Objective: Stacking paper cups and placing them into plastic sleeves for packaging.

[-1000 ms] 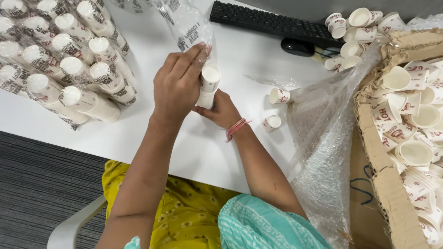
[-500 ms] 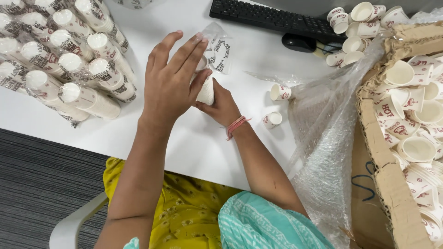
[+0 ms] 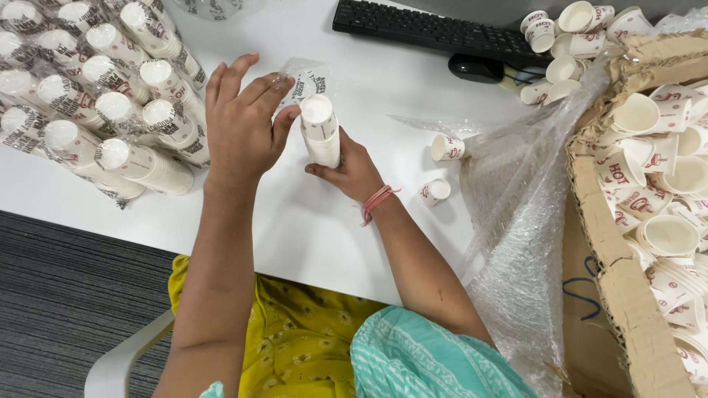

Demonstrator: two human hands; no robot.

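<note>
While it stands upright near the middle of the frame, the stack of paper cups rests its foot on the white worktop, a clear plastic sleeve showing behind its top. The right hand wraps the lower part of the stack from behind, fingers curled closed around it. The left hand sits just left of the stack, fingers mostly spread and raised, thumb and forefinger touching the sleeve at the top; whether they pinch it I cannot tell.

At the upper left lie sleeved cup stacks on their sides, packed side by side, each plastic bag full of nested cups. Two loose cups lie right of the hands. Along the right edge a cardboard box lined with clear plastic sheet holds a jumble of loose cups. More cups are heaped at the upper right, beside a black keyboard and a black mouse.
</note>
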